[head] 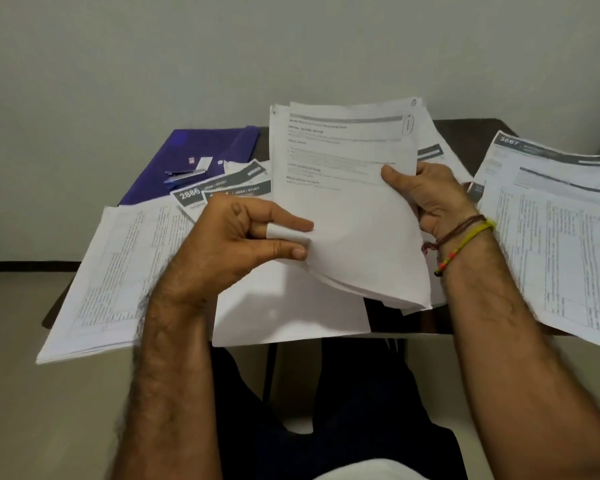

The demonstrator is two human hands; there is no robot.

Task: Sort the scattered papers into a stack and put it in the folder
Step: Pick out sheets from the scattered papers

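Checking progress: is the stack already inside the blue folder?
No: both hands hold the paper stack above the table, while the blue folder lies apart at far left.

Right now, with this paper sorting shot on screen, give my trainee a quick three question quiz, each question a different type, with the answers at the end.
1. True or false: the blue folder already holds the gathered papers.
2. Multiple choice: which hand wears the thread bracelets? A) left hand B) right hand C) neither
3. Fill in: the number printed on the header of the sheet at the table's far right is ____.

Key
1. False. The folder lies on the table at the far left, with a small stapler-like item on it, while the held stack is gripped by the left hand and right hand.
2. B.
3. 3667.
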